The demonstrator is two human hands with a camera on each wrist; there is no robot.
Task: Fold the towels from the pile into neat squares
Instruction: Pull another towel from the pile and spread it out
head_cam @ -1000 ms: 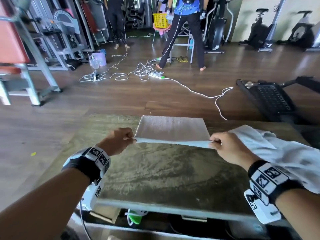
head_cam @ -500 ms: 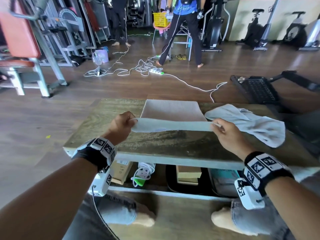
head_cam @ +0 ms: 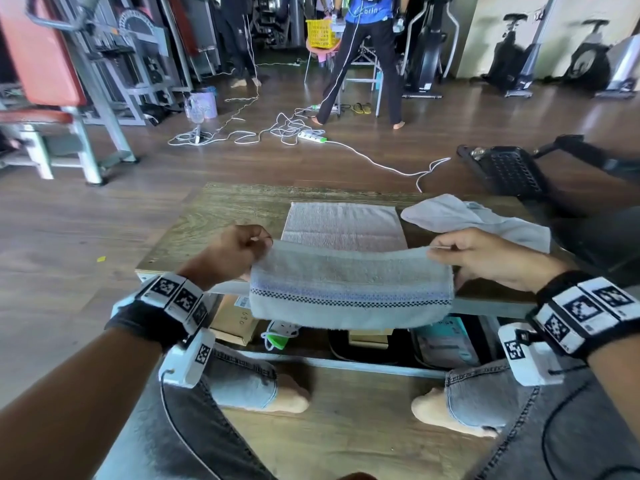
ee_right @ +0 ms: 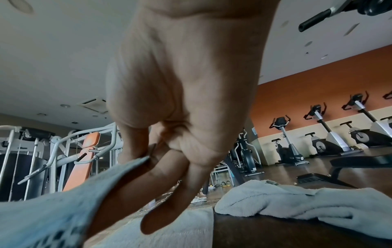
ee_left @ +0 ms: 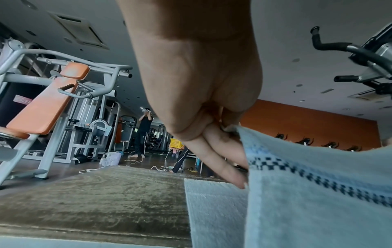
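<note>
A light grey-blue towel point(head_cam: 349, 289) with a blue band and a dark checked stripe hangs between my hands over the table's near edge. My left hand point(head_cam: 242, 251) pinches its upper left corner point(ee_left: 233, 129). My right hand point(head_cam: 474, 252) pinches the upper right corner point(ee_right: 146, 158). The far part of this towel point(head_cam: 343, 225) lies flat on the wooden table point(head_cam: 214, 220). A crumpled grey towel point(head_cam: 474, 220) sits on the table to the right, also seen in the right wrist view point(ee_right: 307, 201).
Boxes and a power strip point(head_cam: 280, 336) sit on a shelf under the table. My knees and bare feet are below. A black bench point(head_cam: 512, 171) stands at right, cables point(head_cam: 287, 129) lie on the floor, and people stand beyond among gym machines.
Both hands have drawn the towel's near edge back towards me and raised it, so its striped end now hangs over the table's front edge. The view has tilted down.
</note>
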